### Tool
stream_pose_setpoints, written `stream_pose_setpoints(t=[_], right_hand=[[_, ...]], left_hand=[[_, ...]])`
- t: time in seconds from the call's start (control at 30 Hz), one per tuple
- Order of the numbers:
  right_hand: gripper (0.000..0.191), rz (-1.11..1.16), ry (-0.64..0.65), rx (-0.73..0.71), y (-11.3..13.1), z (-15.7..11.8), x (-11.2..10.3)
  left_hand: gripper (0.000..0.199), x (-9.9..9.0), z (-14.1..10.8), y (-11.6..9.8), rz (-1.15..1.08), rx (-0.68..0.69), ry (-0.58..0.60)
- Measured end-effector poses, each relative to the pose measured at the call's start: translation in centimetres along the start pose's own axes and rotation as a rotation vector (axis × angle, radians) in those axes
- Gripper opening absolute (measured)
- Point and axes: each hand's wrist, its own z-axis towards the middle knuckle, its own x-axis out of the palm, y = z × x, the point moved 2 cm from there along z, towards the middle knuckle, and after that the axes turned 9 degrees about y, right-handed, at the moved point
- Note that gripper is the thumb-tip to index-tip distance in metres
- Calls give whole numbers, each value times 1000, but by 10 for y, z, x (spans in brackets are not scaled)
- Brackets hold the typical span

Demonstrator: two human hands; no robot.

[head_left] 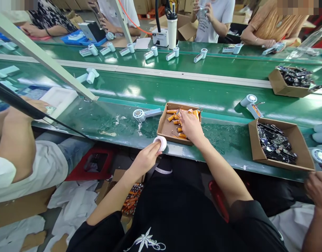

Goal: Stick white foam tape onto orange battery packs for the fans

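Observation:
My left hand (146, 157) is closed on a roll of white tape (161, 143), just off the bench's front edge. My right hand (188, 124) reaches into a shallow cardboard box (165, 131), its fingers stretched out over orange-wrapped battery cells (176, 122). The fingertips touch the cells or hover just over them; I cannot tell which. Several cells have thin wires. Left of the box lies a light-blue handheld fan (139, 115), its round head towards the left and its handle pointing to the box.
A carton of dark circuit boards (278, 143) stands to the right, with an opened fan (250, 103) behind it. Another carton of parts (294, 82) sits farther back. Fans line the green conveyor (140, 87). Co-workers sit on both sides and across. A slanted metal post (50, 59) rises at left.

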Motion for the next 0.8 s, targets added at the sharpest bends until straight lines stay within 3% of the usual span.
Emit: stream_pose_setpoints(t=[0.13, 0.23, 0.33, 0.4, 0.5, 0.6, 0.8], right_hand=[[42, 223, 80, 83, -3, -6, -8], [41, 36, 173, 103, 1, -8, -12], [45, -213, 79, 71, 4, -8, -16], [47, -220, -15, 36, 2, -9, -18], [42, 111, -80, -57, -1, -20, -19], [34, 448, -54, -120, 4, -43, -18], [20, 557, 158, -104, 29, -83, -16]], left_hand=[[37, 2, -2, 1, 12, -6, 2], [37, 4, -2, 1, 22, 2, -8], [36, 4, -1, 0, 22, 7, -7], [35, 3, 0, -1, 28, 6, 0], [35, 2, -1, -2, 59, 21, 4], [38, 3, -4, 0, 113, 36, 34], [41, 4, 0, -5, 264, 144, 151]])
